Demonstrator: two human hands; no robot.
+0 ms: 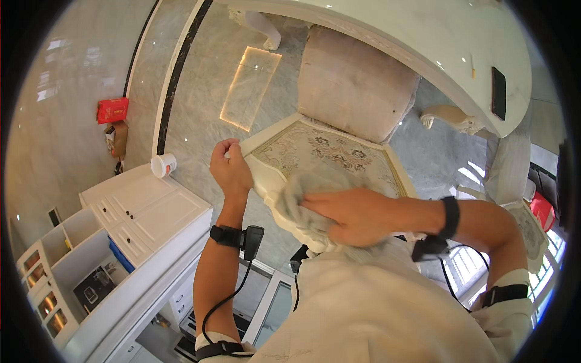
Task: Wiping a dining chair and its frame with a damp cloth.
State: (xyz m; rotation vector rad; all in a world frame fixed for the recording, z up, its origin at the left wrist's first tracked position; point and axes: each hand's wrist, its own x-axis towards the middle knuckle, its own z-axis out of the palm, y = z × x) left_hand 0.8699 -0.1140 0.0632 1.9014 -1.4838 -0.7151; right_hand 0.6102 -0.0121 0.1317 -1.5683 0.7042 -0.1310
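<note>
A chair with a carved cream frame (278,205) stands right before me. Its backrest panel (337,149) is covered in floral brocade, and the pale seat (356,84) lies beyond it. My left hand (231,170) is curled around the left edge of the frame, its grip partly hidden by the fingers. Pressed to the near part of the panel is a crumpled grey-green cloth (292,195), held under my right hand (358,215). Motion blurs the cloth and that hand a little. The near right of the frame is covered by my right arm.
A white marble-look table (454,27) curves across the far side, with a phone (499,93) on it. Left stands a white cabinet (150,213) with a white tub (163,165) at its corner. Another chair (526,227) is at right. Cables run along both my arms.
</note>
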